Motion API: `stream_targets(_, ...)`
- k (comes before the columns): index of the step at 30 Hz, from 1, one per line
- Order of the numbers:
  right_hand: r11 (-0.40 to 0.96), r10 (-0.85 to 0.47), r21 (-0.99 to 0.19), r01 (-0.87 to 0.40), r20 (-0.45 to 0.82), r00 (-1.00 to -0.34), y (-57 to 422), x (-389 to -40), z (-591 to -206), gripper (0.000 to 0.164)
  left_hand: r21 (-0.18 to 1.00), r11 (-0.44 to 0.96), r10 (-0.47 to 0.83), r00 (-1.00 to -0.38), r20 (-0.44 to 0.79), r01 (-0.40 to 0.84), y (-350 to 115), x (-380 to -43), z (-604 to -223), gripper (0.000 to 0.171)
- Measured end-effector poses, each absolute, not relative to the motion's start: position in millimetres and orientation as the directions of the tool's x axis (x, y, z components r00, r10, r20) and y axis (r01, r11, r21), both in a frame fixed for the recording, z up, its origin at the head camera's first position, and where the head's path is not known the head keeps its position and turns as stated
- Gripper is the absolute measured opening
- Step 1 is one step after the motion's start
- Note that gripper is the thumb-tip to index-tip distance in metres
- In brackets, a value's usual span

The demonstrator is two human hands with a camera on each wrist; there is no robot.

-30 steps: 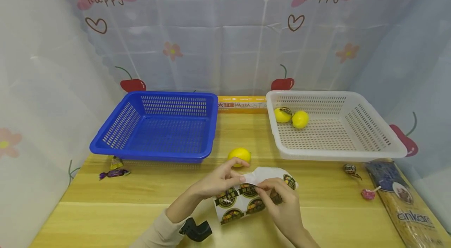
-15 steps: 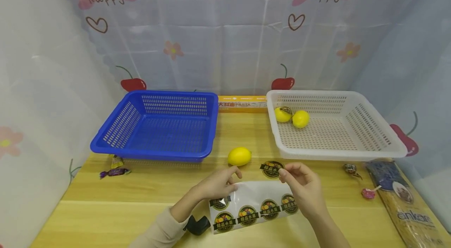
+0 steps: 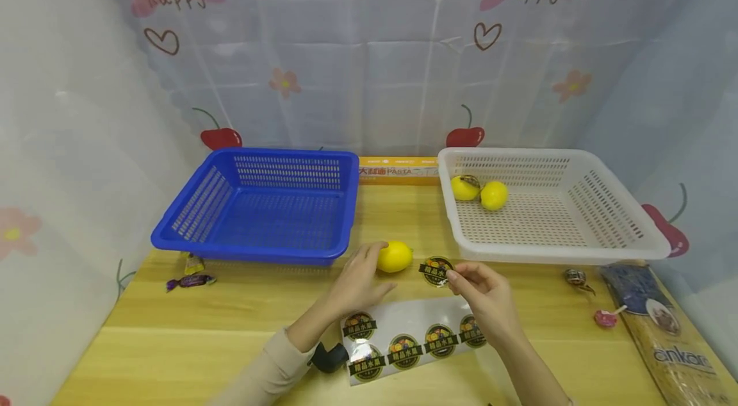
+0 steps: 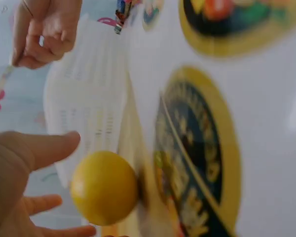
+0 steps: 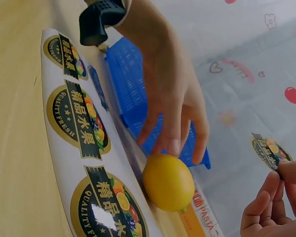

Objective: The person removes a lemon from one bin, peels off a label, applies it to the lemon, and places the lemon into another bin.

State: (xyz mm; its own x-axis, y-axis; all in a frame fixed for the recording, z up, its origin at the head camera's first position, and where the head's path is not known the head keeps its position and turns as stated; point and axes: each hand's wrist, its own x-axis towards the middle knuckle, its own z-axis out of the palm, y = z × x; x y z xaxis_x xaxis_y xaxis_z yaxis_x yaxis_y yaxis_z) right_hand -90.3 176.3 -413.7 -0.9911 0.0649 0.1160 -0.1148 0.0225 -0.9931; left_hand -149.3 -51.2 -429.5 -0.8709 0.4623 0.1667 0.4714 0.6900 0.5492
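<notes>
A yellow lemon (image 3: 396, 257) lies on the wooden table between the baskets. My left hand (image 3: 359, 283) reaches over its left side. In the left wrist view the thumb and fingers are spread beside the lemon (image 4: 104, 188), and a gap shows between thumb and fruit. Between thumb and forefinger my right hand (image 3: 489, 300) pinches the edge of a round black-and-gold fruit sticker (image 3: 435, 271), held just right of the lemon. Below both hands lies a white sheet of the same stickers (image 3: 400, 316), with a bare strip along its upper part.
A blue basket (image 3: 254, 253) stands at the back left. The white basket (image 3: 556, 252) at the back right holds two lemons (image 3: 494, 195). Wrapped candies (image 3: 191, 281) lie left, lollipops (image 3: 606, 318) and a pasta bag (image 3: 674, 335) right. An orange pasta box (image 3: 398, 178) lies behind.
The right hand has peeled a sticker off the sheet and carried it up beside the lemon. My left hand has left the sheet and moved up to the lemon.
</notes>
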Motion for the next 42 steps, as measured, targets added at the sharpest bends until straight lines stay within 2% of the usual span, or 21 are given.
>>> stream_targets(3, 0.023, 0.051, -0.993, -0.116, 0.117, -0.992, 175, -95, -416, 0.021, 0.64, 0.649, 0.487, -0.871, 0.066, 0.411, -48, -165, -434, 0.077)
stream_targets(5, 0.006, 0.035, -0.993, -0.122, 0.122, -0.992, 175, -98, -418, 0.023, 0.661, 0.635, 0.508, -0.861, 0.033, 0.4, -45, -174, -437, 0.077)
stream_targets(11, 0.008, 0.017, -0.994, -0.105, 0.105, -0.994, 173, -104, -423, 0.025, 0.648, 0.627, 0.527, -0.848, 0.056, 0.432, -37, -191, -444, 0.059)
stream_targets(15, 0.031, 0.002, -0.995, -0.091, 0.091, -0.996, 173, -107, -424, 0.022, 0.697, 0.592, 0.516, -0.855, 0.056, 0.403, -36, -191, -442, 0.058)
stream_targets(18, 0.064, -0.016, -0.989, -0.133, 0.132, -0.991, 173, -108, -420, 0.018, 0.825, 0.46, 0.492, -0.868, 0.07, 0.328, -37, -191, -434, 0.056)
stream_targets(20, 0.078, -0.04, -0.98, -0.183, 0.18, -0.983, 174, -110, -415, 0.016, 0.934, 0.289, 0.483, -0.874, 0.048, 0.21, -37, -190, -428, 0.055)
stream_targets(22, 0.087, -0.068, -0.968, -0.237, 0.232, -0.97, 175, -111, -409, 0.015, 0.993, 0.101, 0.486, -0.874, 0.01, 0.067, -37, -190, -421, 0.052)
stream_targets(25, 0.081, -0.112, -0.955, -0.285, 0.275, -0.955, 176, -115, -397, 0.014, 0.983, -0.102, 0.501, -0.862, -0.079, -0.15, -35, -188, -413, 0.047)
stream_targets(29, 0.081, -0.132, -0.956, -0.281, 0.269, -0.954, 175, -123, -384, 0.016, 0.938, -0.202, 0.528, -0.838, -0.138, -0.282, -32, -185, -405, 0.042)
stream_targets(35, 0.11, -0.13, -0.959, -0.262, 0.248, -0.96, 170, -131, -376, 0.018, 0.896, -0.276, 0.578, -0.805, -0.135, -0.349, -31, -181, -395, 0.046)
stream_targets(42, 0.128, -0.084, -0.94, -0.317, 0.308, -0.948, 157, -133, -377, 0.018, 0.908, -0.222, 0.577, -0.798, -0.171, -0.355, -30, -176, -389, 0.046)
